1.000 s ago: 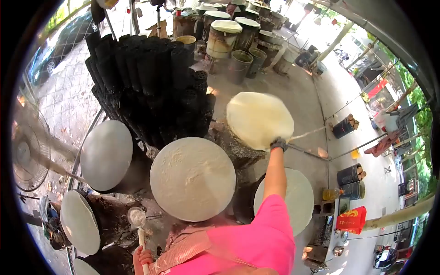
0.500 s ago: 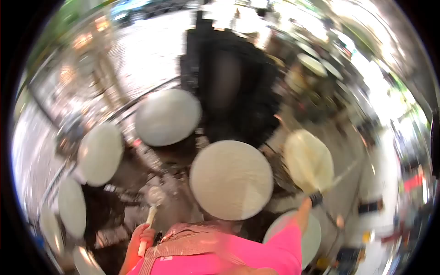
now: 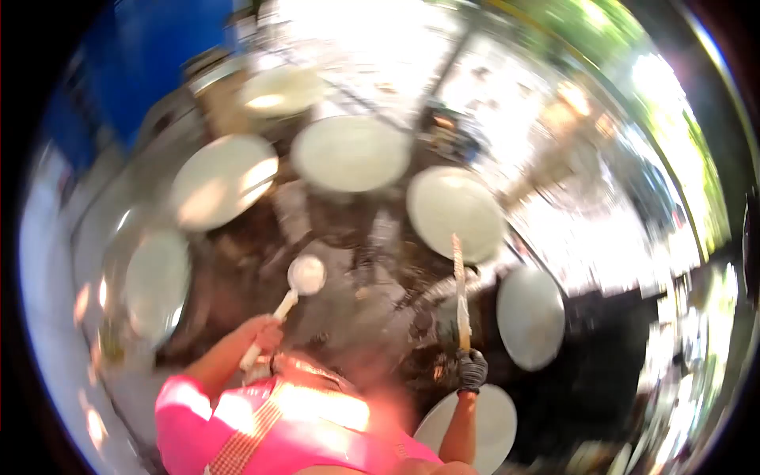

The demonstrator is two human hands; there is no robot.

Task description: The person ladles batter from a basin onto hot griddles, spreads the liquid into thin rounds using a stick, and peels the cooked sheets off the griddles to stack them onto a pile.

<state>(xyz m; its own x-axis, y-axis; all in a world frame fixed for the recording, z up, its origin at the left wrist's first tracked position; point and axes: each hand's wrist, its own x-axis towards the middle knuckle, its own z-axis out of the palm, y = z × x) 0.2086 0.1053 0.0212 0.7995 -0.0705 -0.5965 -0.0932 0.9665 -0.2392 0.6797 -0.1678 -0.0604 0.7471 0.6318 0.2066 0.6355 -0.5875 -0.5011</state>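
My left hand (image 3: 267,334), bare, is wrapped round the light handle of a ladle (image 3: 306,275) whose round head is coated in something whitish. In a dark glove, my right hand (image 3: 473,370) grips a long pale flat stick (image 3: 461,297), its rough tip pointing away from me. That tip overlaps the lower edge of a round pale griddle (image 3: 455,212) in the view; whether they touch I cannot tell. Under my right forearm lies another round griddle (image 3: 483,427). A greyer round griddle (image 3: 530,318) stands right of the stick.
More round pale griddles curve round the far side and left: one at the top centre (image 3: 351,153), one left of it (image 3: 225,182), one at far left (image 3: 158,286). Black stacked cylinders (image 3: 594,380) fill the lower right. A blurred fan (image 3: 582,178) stands upper right.
The view has swung left, away from the black stack. The large pale sheet that hung at my right hand is out of sight; that hand now holds the stick. My left hand keeps the ladle.
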